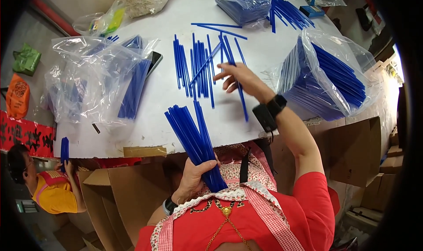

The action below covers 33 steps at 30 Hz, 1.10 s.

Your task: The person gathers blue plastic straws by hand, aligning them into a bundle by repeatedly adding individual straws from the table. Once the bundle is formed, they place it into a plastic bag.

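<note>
My left hand [197, 175] is closed round a bundle of thin blue plastic sticks [187, 132], held in front of my chest near the table's front edge. The sticks fan a little at their upper ends. My right hand [242, 80] is over the white table [154, 103], fingers spread apart. Under or beside its palm lies a long blue stick [243, 107]; whether the hand touches it I cannot tell. Just left of those fingers lie several loose blue sticks [202, 74], mostly side by side, with one crossing the others at a slant.
Clear bags of blue sticks stand at the left [88, 88], right [324, 81] and far side [242, 6]. More loose sticks [288, 13] lie far right. A phone [154, 61] sits by the left bag. Cardboard boxes [132, 189] stand below the edge. Another person [57, 187] holds blue sticks.
</note>
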Each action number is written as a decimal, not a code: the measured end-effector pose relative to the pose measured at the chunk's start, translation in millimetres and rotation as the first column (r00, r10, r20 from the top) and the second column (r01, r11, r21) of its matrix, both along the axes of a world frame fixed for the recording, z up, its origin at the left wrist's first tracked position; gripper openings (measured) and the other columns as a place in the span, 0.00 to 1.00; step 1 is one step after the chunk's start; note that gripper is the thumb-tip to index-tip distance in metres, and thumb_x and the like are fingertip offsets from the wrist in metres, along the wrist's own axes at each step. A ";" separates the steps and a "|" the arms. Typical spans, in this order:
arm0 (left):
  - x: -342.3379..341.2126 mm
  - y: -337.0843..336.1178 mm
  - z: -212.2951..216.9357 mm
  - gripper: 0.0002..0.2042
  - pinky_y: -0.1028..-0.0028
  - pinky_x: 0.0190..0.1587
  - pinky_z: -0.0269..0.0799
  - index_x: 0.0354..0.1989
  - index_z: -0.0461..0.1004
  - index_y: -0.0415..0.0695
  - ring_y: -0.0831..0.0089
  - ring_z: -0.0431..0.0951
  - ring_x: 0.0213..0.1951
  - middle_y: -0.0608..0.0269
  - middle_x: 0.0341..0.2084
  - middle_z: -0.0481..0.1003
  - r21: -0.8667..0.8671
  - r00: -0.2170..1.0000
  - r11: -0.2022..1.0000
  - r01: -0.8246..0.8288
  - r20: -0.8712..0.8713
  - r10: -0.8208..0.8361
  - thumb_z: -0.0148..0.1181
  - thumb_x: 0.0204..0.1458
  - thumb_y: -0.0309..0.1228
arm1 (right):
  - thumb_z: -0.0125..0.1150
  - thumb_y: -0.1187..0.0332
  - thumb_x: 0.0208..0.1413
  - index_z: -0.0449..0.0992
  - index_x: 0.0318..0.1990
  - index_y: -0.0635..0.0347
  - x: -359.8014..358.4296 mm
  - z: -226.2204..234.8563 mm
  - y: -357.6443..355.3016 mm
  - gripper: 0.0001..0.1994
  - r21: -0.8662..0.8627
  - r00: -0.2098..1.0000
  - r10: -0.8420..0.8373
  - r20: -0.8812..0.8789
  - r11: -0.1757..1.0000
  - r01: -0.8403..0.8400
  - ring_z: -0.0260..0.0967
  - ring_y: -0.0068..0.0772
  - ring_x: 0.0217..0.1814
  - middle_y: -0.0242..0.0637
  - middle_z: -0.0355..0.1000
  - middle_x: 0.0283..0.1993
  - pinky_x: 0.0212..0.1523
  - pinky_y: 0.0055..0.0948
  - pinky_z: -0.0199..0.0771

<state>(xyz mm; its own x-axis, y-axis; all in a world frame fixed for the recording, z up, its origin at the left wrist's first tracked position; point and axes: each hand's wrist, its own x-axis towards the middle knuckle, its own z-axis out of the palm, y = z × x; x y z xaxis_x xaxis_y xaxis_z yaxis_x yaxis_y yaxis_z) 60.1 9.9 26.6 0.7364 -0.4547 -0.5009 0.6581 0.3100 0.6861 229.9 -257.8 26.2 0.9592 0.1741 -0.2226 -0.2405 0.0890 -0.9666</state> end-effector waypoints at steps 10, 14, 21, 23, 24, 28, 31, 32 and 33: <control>1.0 -9.3 -3.5 0.16 0.74 0.43 0.75 0.48 0.71 0.38 0.75 0.77 0.38 0.62 0.38 0.76 0.105 0.996 0.991 0.082 0.033 -0.086 0.62 0.54 0.30 | 0.59 0.56 0.57 0.63 0.62 0.60 -143.5 -26.0 74.4 0.29 0.647 0.975 0.120 -0.186 0.762 0.030 0.67 0.35 0.57 0.39 0.69 0.55 0.60 0.38 0.66; 6.5 -10.0 -0.1 0.16 0.74 0.44 0.74 0.50 0.70 0.38 0.75 0.77 0.40 0.62 0.40 0.76 0.130 0.990 0.984 0.119 0.055 -0.127 0.61 0.55 0.31 | 0.60 0.60 0.56 0.63 0.62 0.61 -146.5 -40.4 69.3 0.28 0.761 0.951 0.144 -0.274 0.637 0.123 0.67 0.36 0.57 0.42 0.68 0.56 0.62 0.39 0.64; 1.8 -13.2 1.6 0.16 0.72 0.47 0.74 0.52 0.69 0.39 0.74 0.77 0.43 0.61 0.43 0.76 0.095 0.997 0.993 0.072 0.022 -0.075 0.58 0.57 0.29 | 0.56 0.58 0.58 0.60 0.64 0.61 -147.9 -60.7 59.3 0.29 0.874 0.941 0.109 -0.321 0.416 0.250 0.64 0.44 0.61 0.49 0.64 0.61 0.64 0.46 0.60; 1.4 -13.2 1.3 0.15 0.72 0.48 0.73 0.52 0.69 0.39 0.74 0.77 0.44 0.61 0.43 0.76 0.072 0.998 0.995 0.064 -0.001 -0.064 0.57 0.58 0.29 | 0.55 0.58 0.59 0.60 0.64 0.61 -149.5 -61.2 57.5 0.29 0.883 0.941 0.102 -0.322 0.390 0.261 0.63 0.46 0.62 0.51 0.63 0.62 0.64 0.48 0.59; 1.0 -13.6 1.2 0.15 0.72 0.48 0.73 0.52 0.69 0.39 0.74 0.77 0.44 0.61 0.43 0.76 0.075 0.998 0.995 0.066 0.001 -0.066 0.57 0.58 0.29 | 0.54 0.56 0.59 0.59 0.64 0.61 -150.6 -59.8 56.3 0.29 0.901 0.952 0.116 -0.284 0.373 0.223 0.62 0.48 0.63 0.52 0.61 0.63 0.65 0.49 0.58; -2.3 -13.4 0.4 0.17 0.68 0.50 0.73 0.54 0.68 0.39 0.70 0.77 0.45 0.58 0.45 0.76 0.064 0.999 0.997 0.053 0.010 -0.054 0.57 0.56 0.29 | 0.50 0.50 0.60 0.58 0.65 0.62 -154.5 -54.7 55.0 0.32 0.933 0.968 0.144 -0.203 0.330 0.147 0.57 0.53 0.67 0.56 0.57 0.66 0.66 0.52 0.56; -1.9 -14.5 3.5 0.17 0.67 0.51 0.73 0.55 0.68 0.39 0.69 0.77 0.45 0.58 0.45 0.76 0.052 0.999 0.997 0.048 -0.009 -0.048 0.57 0.57 0.28 | 0.47 0.46 0.60 0.57 0.65 0.62 -155.9 -52.8 53.6 0.33 0.936 0.968 0.144 -0.207 0.319 0.152 0.54 0.54 0.69 0.57 0.53 0.67 0.66 0.53 0.54; -2.2 -14.5 3.6 0.17 0.67 0.51 0.73 0.55 0.68 0.39 0.69 0.77 0.45 0.58 0.45 0.76 0.053 0.999 0.997 0.050 -0.010 -0.049 0.57 0.57 0.28 | 0.46 0.45 0.60 0.57 0.66 0.62 -156.6 -52.6 53.1 0.34 0.941 0.969 0.149 -0.198 0.304 0.145 0.53 0.55 0.69 0.57 0.53 0.68 0.67 0.53 0.53; -2.6 -14.3 3.5 0.17 0.68 0.50 0.73 0.55 0.68 0.39 0.70 0.77 0.46 0.59 0.45 0.75 0.056 0.998 0.997 0.057 -0.013 -0.056 0.56 0.57 0.28 | 0.45 0.43 0.60 0.57 0.66 0.62 -157.3 -52.6 52.6 0.35 0.947 0.970 0.154 -0.189 0.289 0.139 0.52 0.55 0.70 0.57 0.52 0.68 0.67 0.54 0.52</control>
<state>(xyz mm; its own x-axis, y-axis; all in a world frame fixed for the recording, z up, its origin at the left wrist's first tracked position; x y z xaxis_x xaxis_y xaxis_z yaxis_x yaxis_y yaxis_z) 57.6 -4.4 30.1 0.7045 -0.4663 -0.5350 0.6813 0.2334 0.6938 72.6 -205.2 -26.4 0.9099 0.4082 -0.0742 -0.4145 0.9020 -0.1208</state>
